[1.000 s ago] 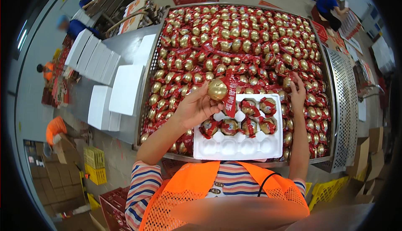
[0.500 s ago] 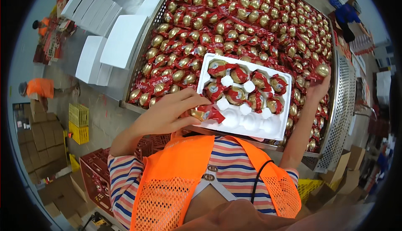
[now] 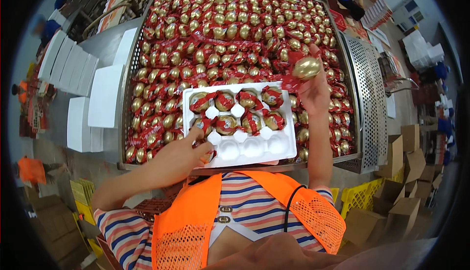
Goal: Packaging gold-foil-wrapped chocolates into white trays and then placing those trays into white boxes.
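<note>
A white foam tray [image 3: 289,148] with round pockets lies on the near part of a wide bed of gold eggs in red wrappers. Its two far rows hold wrapped eggs [image 3: 225,124]; three pockets at the right of the near row are bare. My left hand [image 3: 178,155] is closed on a wrapped egg [image 3: 207,158] at the near-left pocket, and its fingers hide part of the egg. Above the tray's far right corner, my right hand [image 3: 315,92] grips another wrapped egg [image 3: 307,67] by its side, its red wrapper ends sticking out to the left.
The eggs lie in a metal-rimmed bin [image 3: 122,123]. Stacked white foam boxes [image 3: 105,96] stand left of it. A perforated metal panel [image 3: 364,108] runs along the right side. Cardboard boxes [image 3: 401,213] and a yellow crate [image 3: 361,195] sit at lower right; other people work farther off.
My left hand has brought its wrapped egg from beside the tray into the near-left pocket. My right hand has drawn its egg in toward the tray. The whole view has shifted and turned.
</note>
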The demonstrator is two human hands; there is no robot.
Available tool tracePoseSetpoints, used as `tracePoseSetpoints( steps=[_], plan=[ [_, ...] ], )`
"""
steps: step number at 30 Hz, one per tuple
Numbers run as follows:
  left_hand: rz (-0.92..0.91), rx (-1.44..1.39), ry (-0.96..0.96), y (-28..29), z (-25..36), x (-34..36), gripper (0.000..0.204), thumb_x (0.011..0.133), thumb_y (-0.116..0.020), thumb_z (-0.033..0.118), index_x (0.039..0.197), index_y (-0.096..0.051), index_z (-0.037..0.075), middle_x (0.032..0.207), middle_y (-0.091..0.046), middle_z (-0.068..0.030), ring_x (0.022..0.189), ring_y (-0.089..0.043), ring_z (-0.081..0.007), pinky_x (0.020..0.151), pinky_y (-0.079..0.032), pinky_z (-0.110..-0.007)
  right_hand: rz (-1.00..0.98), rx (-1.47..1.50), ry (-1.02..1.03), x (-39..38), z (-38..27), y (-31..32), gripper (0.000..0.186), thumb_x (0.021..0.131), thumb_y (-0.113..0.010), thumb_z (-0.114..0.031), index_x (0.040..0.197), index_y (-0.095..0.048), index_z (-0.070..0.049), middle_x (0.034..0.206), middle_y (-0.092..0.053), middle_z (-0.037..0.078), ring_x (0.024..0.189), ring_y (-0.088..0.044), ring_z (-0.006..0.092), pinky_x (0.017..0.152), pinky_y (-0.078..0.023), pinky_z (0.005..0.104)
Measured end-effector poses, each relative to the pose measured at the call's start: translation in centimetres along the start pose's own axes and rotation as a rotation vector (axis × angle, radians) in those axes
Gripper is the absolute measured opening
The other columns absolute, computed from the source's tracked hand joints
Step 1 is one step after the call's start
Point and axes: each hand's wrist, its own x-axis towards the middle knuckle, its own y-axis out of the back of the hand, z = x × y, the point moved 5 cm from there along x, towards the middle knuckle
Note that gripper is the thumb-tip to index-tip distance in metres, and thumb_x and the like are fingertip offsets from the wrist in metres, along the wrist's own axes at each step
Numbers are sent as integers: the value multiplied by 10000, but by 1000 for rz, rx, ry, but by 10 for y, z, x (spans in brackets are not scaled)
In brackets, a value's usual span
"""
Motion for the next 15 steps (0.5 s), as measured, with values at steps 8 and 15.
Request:
tracePoseSetpoints(
  steps=[8, 15],
  plan=[
    [176, 174, -207, -8, 6, 2, 435, 875, -654, 76, 1303, -587, 110, 1111, -595, -93, 993, -619, -275, 771, -533, -392, -4, 81, -195, -13, 12, -22, 633, 882, -739, -95, 1420, -420, 5, 1383, -520, 131, 1224, -603, 246, 1048, -525, 388],
    [145, 220, -274, 0, 6, 5, 256, 841, -679, 129, 1072, -583, 71, 1024, -550, -82, 914, -568, -258, 728, -529, -370, -44, -486, 1, -20, 9, -46, 651, 676, -878, -15, 1228, -536, -48, 1273, -543, 92, 1196, -581, 216, 1012, -515, 360]
  ],
)
